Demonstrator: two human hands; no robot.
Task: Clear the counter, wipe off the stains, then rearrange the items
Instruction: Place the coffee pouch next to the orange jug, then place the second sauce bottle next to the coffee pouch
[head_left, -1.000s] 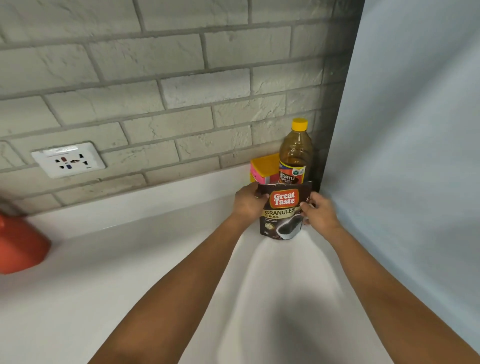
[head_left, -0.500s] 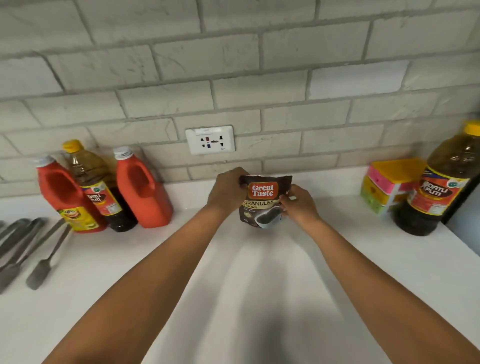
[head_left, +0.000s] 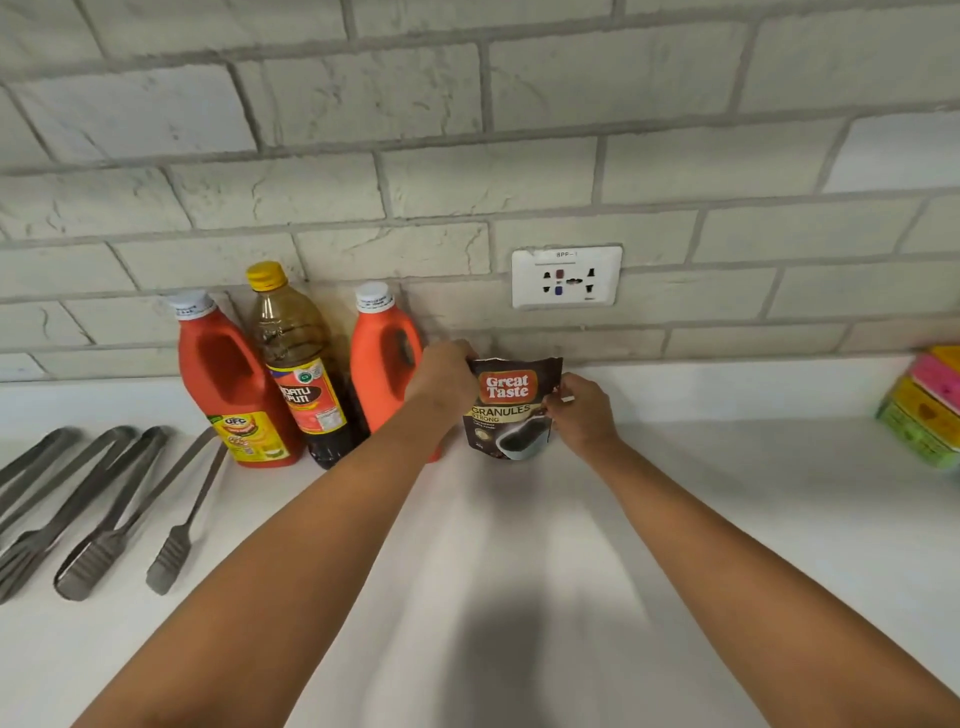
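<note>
left hand (head_left: 445, 375), right hand (head_left: 583, 410): both grip pouch (head_left: 511, 410) | label: "Great Taste GRANULES STRONG"

Cut off at the left edge: grey metal tongs (head_left: 78, 499), far handle ends out of view. Cropped at the right edge: stack of pink, yellow and green sponges (head_left: 927, 410). Partly hidden behind the left hand (head_left: 447, 376): right red plastic bottle (head_left: 384, 358), lower right side. Too small to read: fine print low on the dark coffee pouch (head_left: 511, 410).
</note>
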